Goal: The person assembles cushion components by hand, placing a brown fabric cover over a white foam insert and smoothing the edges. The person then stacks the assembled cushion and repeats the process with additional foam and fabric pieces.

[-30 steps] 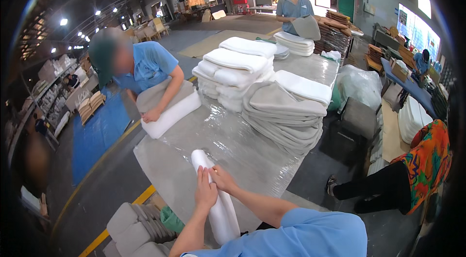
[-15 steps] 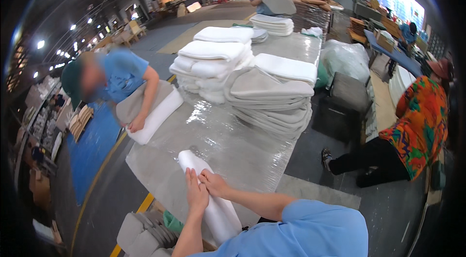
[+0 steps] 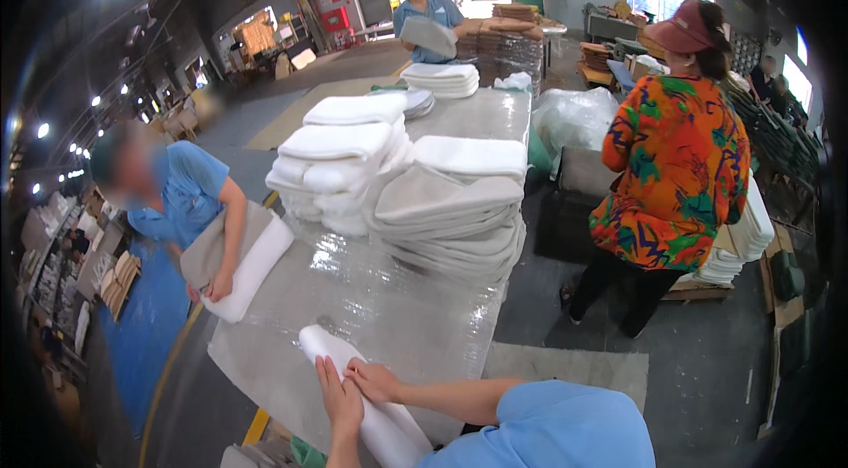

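Note:
A long white foam pad (image 3: 393, 434), curled lengthwise, lies at the near end of the plastic-covered table (image 3: 274, 375), running back toward my body. Flat along its upper side rests my left hand (image 3: 339, 399), fingers stretched out and close together. My right hand (image 3: 374, 381) is closed beside it, bent fingers gripping the pad's edge near the left fingertips. Farther up the table stand a stack of grey cushion covers (image 3: 450, 221) and a tall pile of folded white pads (image 3: 340, 154).
At the table's left side a co-worker (image 3: 190, 185) handles a grey cover on a white pad. Another person (image 3: 428, 13) holds a grey piece at the far end. To the right, someone in a bright patterned top (image 3: 676, 172) stands by a black box (image 3: 570, 230).
My view has tilted up and shifted right. The person in the patterned top now stands upright. Both my hands stay on the white foam pad, barely changed.

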The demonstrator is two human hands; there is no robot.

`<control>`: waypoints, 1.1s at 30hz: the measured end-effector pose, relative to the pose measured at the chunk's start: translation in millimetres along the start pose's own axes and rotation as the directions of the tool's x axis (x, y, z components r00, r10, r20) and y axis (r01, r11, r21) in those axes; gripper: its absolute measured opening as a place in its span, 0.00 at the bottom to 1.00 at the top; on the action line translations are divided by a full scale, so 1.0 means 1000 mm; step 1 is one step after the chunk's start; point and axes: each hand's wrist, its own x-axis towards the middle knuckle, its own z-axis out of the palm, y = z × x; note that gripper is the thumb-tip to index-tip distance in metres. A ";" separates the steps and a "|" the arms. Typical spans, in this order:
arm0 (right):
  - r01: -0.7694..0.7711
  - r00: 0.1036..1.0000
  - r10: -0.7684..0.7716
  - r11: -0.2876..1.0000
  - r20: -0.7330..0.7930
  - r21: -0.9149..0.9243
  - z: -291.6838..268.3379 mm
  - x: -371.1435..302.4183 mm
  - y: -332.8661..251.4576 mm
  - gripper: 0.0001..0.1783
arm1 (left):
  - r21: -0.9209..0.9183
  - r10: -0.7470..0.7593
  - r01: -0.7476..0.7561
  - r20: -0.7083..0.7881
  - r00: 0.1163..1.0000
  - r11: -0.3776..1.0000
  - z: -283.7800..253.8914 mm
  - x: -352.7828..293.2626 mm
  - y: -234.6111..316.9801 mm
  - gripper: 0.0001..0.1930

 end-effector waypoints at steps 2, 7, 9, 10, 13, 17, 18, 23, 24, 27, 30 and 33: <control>0.043 0.997 -0.034 0.991 0.070 -0.124 -0.004 0.004 0.012 0.21 | 0.045 0.042 -0.042 0.000 0.999 0.998 0.006 0.004 -0.002 0.32; -0.122 0.992 0.116 0.960 -0.040 -0.251 -0.013 -0.010 0.068 0.23 | -0.018 0.073 -0.073 -0.005 0.997 0.997 0.010 0.004 0.007 0.32; -0.286 0.958 0.284 0.954 -0.032 -0.086 0.006 -0.025 0.062 0.24 | 0.014 0.042 -0.042 -0.022 0.999 0.999 0.001 -0.012 -0.011 0.31; -0.282 0.959 0.279 0.954 -0.042 -0.098 0.011 -0.027 0.059 0.25 | 0.011 0.059 -0.059 -0.035 0.998 0.998 0.000 -0.013 -0.011 0.31; -0.263 0.964 0.254 0.951 -0.076 -0.160 0.016 -0.031 0.059 0.27 | -0.013 0.064 -0.064 -0.026 0.998 0.998 -0.003 -0.021 -0.001 0.32; -0.209 0.978 0.203 0.947 -0.049 -0.244 0.007 -0.043 0.060 0.25 | -0.056 0.094 -0.097 -0.045 0.995 0.994 0.000 -0.027 -0.008 0.31; -0.291 0.946 0.252 0.937 -0.204 -0.191 -0.007 -0.035 0.063 0.25 | -0.088 0.159 -0.162 -0.033 0.987 0.983 0.009 -0.016 0.001 0.30; -0.256 0.959 0.273 0.950 -0.079 0.178 0.001 -0.030 0.001 0.27 | -0.160 0.045 -0.051 -0.045 0.998 0.986 -0.004 -0.026 -0.011 0.30; -0.183 0.973 0.203 0.969 -0.111 0.165 0.009 -0.032 -0.010 0.28 | -0.150 0.040 -0.047 -0.046 0.998 0.988 -0.004 -0.028 -0.013 0.30; -0.096 0.994 0.094 0.994 -0.047 -0.054 0.030 -0.037 -0.021 0.27 | -0.134 0.028 -0.037 -0.065 0.998 0.990 -0.006 -0.032 -0.025 0.31; -0.180 0.975 0.117 0.915 -0.190 -0.360 0.007 -0.022 0.046 0.26 | -0.170 0.101 -0.103 -0.025 0.995 0.980 0.005 -0.012 -0.002 0.31; -0.201 0.962 0.122 0.923 -0.246 -0.328 -0.015 -0.036 0.088 0.23 | -0.206 0.136 -0.139 -0.026 0.990 0.969 0.006 0.005 0.003 0.31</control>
